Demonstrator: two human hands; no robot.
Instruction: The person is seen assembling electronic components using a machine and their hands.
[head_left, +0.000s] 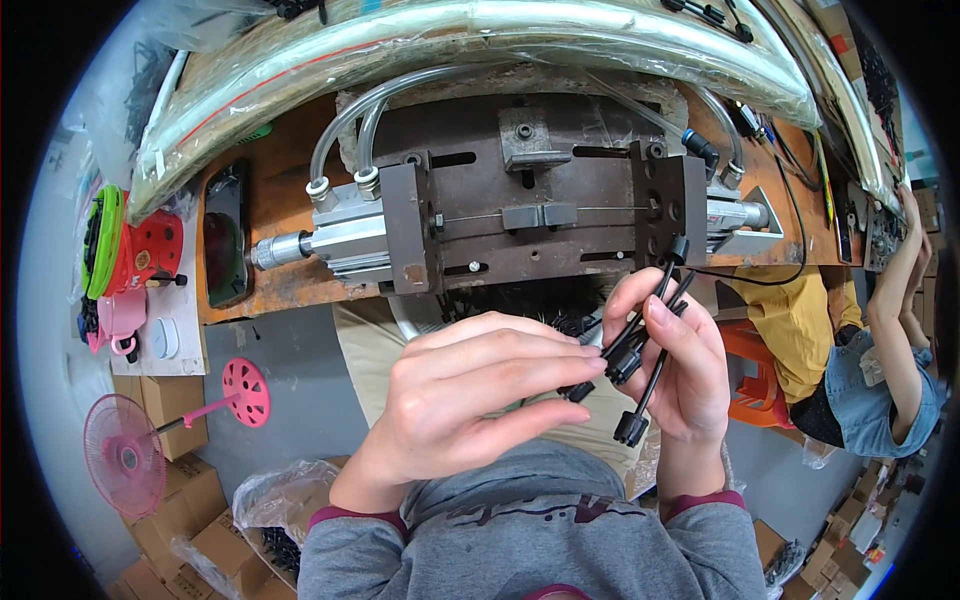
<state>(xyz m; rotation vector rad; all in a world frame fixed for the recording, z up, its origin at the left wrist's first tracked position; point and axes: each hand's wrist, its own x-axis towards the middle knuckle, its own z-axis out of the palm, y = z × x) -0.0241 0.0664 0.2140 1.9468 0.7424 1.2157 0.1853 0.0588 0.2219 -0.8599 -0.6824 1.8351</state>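
Several thin black rods [655, 384] with ribbed, knob-like ends are bunched in my right hand [690, 370], between its thumb and fingers. They lean at different angles, one ribbed end pointing down toward my body. My left hand [480, 390] comes in from the left, its long fingers together and its thumb below. A black ribbed end [576, 392] shows between that thumb and fingers, pinched there. The two hands meet over my lap, in front of a dark metal fixture [535, 255] on the bench. Two small grey blocks [540, 216] sit in the fixture's middle.
Metal cylinders [355, 240] with clear hoses flank the fixture. A phone-like dark tray [228, 235] lies at the bench's left. A pink fan [127, 457] and cartons [190, 500] stand at lower left. Another person's arm [895, 300] reaches in at far right, near an orange stool [755, 385].
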